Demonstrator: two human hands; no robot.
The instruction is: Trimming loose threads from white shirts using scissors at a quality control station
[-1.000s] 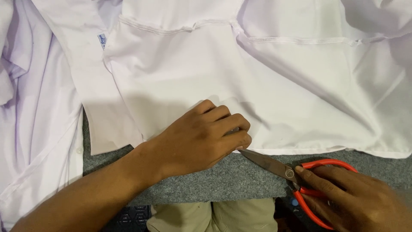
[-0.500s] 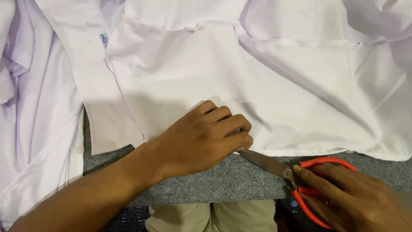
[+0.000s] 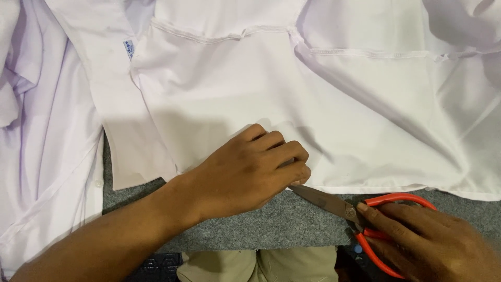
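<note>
L hand (image 3: 245, 172) pinches white fabric (image 3: 292, 104) hem; R hand (image 3: 433, 240) grips orange scissors (image 3: 360, 216), blade tips at L fingertips

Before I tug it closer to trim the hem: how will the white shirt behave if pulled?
Probably floppy: the white shirt lies in soft folds. It looks thin and light, so it may bunch rather than slide whole over the grey felt. The left hand pinning the hem beside the scissors suggests it shifts easily.
</note>
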